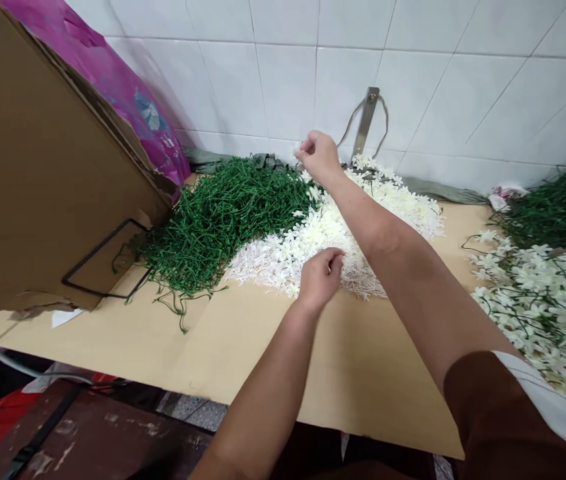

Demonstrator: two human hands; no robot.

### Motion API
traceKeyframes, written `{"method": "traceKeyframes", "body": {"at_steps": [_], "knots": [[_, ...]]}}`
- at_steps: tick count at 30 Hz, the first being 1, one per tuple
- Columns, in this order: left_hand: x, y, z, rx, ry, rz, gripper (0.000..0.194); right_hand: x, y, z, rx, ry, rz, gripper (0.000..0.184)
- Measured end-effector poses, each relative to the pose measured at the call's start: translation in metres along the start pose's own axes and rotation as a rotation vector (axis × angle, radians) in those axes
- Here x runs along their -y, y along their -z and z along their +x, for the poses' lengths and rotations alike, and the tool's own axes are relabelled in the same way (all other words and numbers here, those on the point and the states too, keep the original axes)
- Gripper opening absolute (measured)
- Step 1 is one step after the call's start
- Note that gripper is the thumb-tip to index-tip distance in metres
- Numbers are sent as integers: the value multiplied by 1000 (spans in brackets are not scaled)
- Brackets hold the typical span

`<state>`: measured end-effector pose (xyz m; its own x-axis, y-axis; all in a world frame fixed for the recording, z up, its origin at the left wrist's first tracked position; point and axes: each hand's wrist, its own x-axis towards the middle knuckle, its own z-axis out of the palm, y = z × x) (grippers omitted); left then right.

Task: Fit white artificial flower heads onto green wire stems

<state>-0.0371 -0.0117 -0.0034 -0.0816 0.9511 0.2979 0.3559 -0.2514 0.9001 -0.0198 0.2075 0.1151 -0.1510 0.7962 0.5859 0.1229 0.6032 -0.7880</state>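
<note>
My right hand point(319, 157) is raised over the back of the piles, its fingertips pinched on a small white artificial flower point(296, 151). Lower and nearer to me, my left hand point(321, 277) has its fingers curled together at the front of the white flower pile point(313, 233); whatever it may hold is too small to make out. Loose white blossoms and pale thin pieces make up that pile. Beside it on the left lies a tangled heap of green plastic stems point(233, 217), touching the blossoms.
A large cardboard box point(53, 160) with a pink plastic sheet point(127, 100) stands at the left. White flowers on green stems point(547, 313) and more green stems point(563, 207) lie at the right. A metal bracket point(365, 123) rises against the tiled wall behind the table point(243, 340).
</note>
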Motion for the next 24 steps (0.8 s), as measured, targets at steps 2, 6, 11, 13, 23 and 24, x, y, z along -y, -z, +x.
{"method": "traceKeyframes", "body": {"at_steps": [2, 6, 11, 13, 23, 24], "knots": [[0, 0, 3, -26, 52, -142, 19, 8, 8, -8, 5, -36, -35, 26], [-7, 5, 10, -112, 242, -546, 15, 21, 30, -40, -48, -70, 44, 25], [-12, 15, 16, -162, 345, -822, 30, 36, 44, -84, 43, -225, 147, 29], [-11, 19, 18, -171, 374, -914, 37, 44, 46, -98, 53, -281, 237, 28], [-1, 31, 26, -152, 435, -1140, 16, 48, 63, -178, 410, -385, 347, 38], [0, 31, 26, -151, 435, -1136, 14, 48, 66, -183, 450, -401, 358, 38]]}}
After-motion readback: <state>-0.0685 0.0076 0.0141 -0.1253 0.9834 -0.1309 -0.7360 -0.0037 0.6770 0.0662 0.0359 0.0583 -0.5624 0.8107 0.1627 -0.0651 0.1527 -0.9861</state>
